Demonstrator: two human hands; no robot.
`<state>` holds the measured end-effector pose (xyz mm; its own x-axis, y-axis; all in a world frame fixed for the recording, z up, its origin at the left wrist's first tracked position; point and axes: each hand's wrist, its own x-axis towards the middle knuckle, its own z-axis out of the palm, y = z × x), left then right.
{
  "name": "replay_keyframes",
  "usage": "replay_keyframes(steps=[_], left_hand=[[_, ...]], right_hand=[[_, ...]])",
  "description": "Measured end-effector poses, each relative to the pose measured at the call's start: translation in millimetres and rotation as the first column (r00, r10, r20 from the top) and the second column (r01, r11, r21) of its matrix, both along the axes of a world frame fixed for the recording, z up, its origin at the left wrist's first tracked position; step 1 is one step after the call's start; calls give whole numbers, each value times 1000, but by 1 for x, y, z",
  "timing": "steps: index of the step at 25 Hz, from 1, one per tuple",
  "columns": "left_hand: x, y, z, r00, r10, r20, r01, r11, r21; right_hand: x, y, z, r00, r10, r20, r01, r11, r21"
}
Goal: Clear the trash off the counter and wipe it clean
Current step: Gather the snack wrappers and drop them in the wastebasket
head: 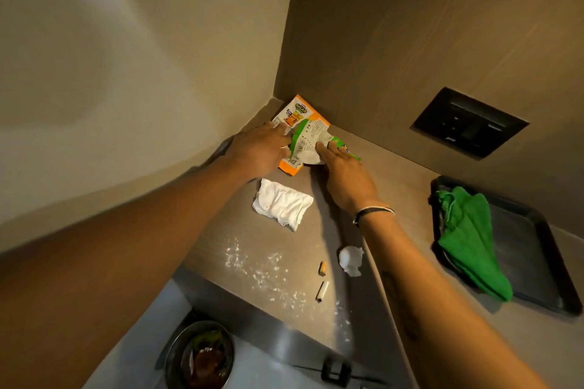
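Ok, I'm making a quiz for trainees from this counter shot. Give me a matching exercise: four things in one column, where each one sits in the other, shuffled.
Things:
1. green cloth
2. orange snack packet
3. white powder
4. metal bowl

Places:
A. scattered near the counter's front edge
B. on the dark tray
C. below the counter, lower left
D. in the back corner by the walls

Pairs: 1-B, 2-D, 3-A, 4-C

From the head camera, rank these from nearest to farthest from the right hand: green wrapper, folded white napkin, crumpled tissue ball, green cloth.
1. green wrapper: under the right hand's fingertips, in the back corner.
2. folded white napkin: just to its left.
3. crumpled tissue ball: toward the counter's front edge.
4. green cloth: on the tray, far right.
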<state>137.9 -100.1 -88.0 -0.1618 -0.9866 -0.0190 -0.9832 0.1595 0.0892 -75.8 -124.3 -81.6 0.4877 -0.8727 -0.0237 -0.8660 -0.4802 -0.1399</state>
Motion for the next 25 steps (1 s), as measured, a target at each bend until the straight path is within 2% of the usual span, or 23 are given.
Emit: replay_keyframes(steps=[1, 4, 6, 9, 10, 12, 14, 16, 19, 23, 25], left_hand=[[-1, 2, -1, 1000, 15, 18, -13, 997, -76], [-8, 5, 4, 979, 183, -83, -196, 963, -184], [-17, 8, 7, 971, 227, -81, -239, 944, -226], [-26, 25, 23, 970, 242, -25, -241, 937, -254], [-26, 32, 30, 961, 268, -65, -275, 919, -281], [-27, 52, 44, 927, 292, -237, -367, 841, -399], [-28, 88, 54, 860, 225, -458, -461, 727, -509], [-37, 148, 56, 772, 162, -615, -559, 634, -534], [-55, 256, 49, 657, 171, -734, -678, 559, -477], [-68, 383, 0, 416, 242, -876, -789, 576, -216], [-67, 433, -42, 357, 376, -855, -816, 571, -89]], right_hand=[[1, 0, 0, 1000, -10, 16, 10, 999, -37], [5, 6, 11, 995, -73, 64, 78, 994, -83], [4, 13, 18, 987, -117, 111, 126, 988, -86], [0, 34, 26, 984, -86, 158, 106, 986, -127], [-2, 44, 32, 985, -59, 164, 84, 984, -155], [-7, 65, 46, 976, -18, 217, 73, 966, -249], [-10, 98, 63, 930, 36, 365, 104, 929, -356], [-10, 148, 69, 868, 145, 476, 78, 905, -419], [-6, 234, 57, 773, 291, 564, -30, 905, -425], [-14, 336, 14, 675, 346, 652, -177, 933, -313], [-19, 373, -34, 676, 342, 652, -237, 940, -247]])
